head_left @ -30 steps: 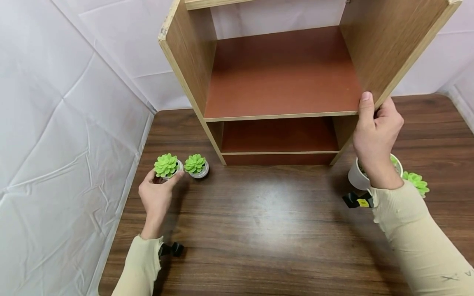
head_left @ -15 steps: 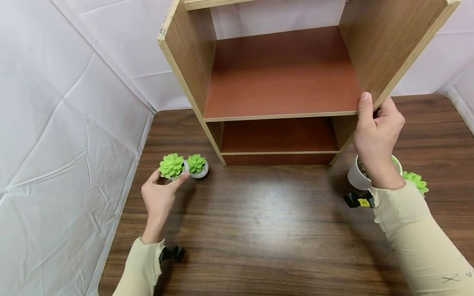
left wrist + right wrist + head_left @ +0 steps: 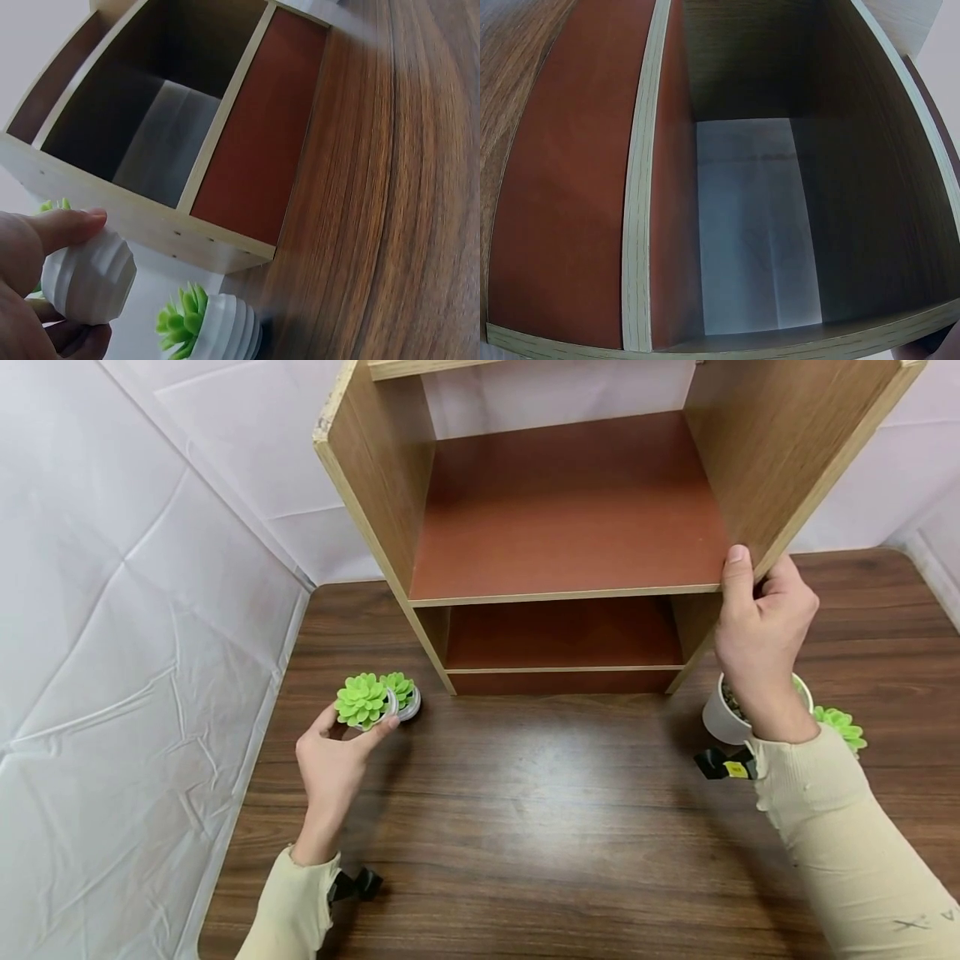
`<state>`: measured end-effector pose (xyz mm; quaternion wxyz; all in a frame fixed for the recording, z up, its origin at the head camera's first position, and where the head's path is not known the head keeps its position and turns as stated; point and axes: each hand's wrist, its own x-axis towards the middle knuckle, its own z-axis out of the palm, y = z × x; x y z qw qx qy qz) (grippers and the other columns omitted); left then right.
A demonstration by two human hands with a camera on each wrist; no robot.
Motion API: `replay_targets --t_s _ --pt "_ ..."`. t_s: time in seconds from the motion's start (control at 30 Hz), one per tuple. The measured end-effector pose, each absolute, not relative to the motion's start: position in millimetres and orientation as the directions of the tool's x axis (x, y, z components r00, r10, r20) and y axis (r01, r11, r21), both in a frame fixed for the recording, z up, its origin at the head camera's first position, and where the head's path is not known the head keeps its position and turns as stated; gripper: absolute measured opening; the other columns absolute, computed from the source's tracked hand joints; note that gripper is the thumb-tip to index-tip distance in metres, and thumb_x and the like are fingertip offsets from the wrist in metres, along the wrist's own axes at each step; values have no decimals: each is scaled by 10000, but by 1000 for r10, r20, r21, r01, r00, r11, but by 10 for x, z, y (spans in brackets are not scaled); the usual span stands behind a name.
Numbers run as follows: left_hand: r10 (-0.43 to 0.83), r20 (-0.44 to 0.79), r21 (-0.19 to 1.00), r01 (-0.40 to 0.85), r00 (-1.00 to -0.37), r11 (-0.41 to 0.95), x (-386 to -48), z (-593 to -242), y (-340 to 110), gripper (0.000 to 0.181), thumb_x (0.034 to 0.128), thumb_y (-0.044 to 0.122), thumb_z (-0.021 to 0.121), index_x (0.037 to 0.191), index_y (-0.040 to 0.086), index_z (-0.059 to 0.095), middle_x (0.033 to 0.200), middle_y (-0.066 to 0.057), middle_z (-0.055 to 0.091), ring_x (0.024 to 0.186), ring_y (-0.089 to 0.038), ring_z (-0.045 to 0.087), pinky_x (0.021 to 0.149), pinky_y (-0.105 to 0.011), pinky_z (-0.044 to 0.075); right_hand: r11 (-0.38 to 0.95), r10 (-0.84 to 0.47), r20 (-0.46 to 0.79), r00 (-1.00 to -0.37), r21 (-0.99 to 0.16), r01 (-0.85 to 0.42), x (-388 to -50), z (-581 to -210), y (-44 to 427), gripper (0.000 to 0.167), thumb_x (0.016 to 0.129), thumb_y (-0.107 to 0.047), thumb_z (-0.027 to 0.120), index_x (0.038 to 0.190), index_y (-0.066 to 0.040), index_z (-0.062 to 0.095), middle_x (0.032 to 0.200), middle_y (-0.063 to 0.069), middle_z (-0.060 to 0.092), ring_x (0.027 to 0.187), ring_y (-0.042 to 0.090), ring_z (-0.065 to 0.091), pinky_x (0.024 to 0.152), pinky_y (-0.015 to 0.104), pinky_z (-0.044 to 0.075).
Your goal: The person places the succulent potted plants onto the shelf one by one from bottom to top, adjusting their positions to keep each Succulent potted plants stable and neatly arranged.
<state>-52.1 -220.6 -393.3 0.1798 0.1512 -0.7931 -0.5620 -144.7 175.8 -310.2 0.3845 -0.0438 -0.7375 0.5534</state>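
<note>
Between thumb and fingers, my left hand (image 3: pixel 332 764) pinches a small potted succulent (image 3: pixel 363 700); the left wrist view shows its ribbed white pot (image 3: pixel 90 277) raised off the table. A second potted succulent (image 3: pixel 219 328) stands on the table just beyond it, partly hidden behind the held one in the head view. My right hand (image 3: pixel 763 631) grips the front edge of the wooden shelf unit's (image 3: pixel 566 506) right side panel, thumb on the inner side. In the right wrist view only a sliver of that hand shows, at the bottom right corner.
Under my right forearm stands a larger white pot (image 3: pixel 722 718), partly covered by the wrist. Beside it another green succulent (image 3: pixel 842 727) shows past the sleeve. The shelf unit stands on the dark wooden table (image 3: pixel 525 860). A white sheeted wall (image 3: pixel 142 610) borders the left side.
My left hand has carried the succulent to the right, so it now overlaps the standing one in the head view. The right hand stays on the panel.
</note>
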Motion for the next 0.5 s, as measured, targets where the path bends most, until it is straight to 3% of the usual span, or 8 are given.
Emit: replay_targets --t_s 0.2,0.5 --pt "-402 121 943 -21 -907 332 -508 -3890 -2153 577 660 179 937 1185 96 711 1131 -31 676 1038 -112 617 862 -372 501 385 498 517 -696 -851 -356 -1448 -3099 1756 203 966 -148 594 867 -20 717 697 -79 595 664 55 528 617 195 356" --pt "-343 118 941 -6 -932 338 -525 -3827 -2077 582 641 172 945 1172 96 717 1136 -28 676 1043 -112 616 882 -386 489 392 493 524 -694 -846 -361 -1465 -3122 1752 215 966 -155 598 889 1 725 717 -85 612 685 49 543 635 189 367"
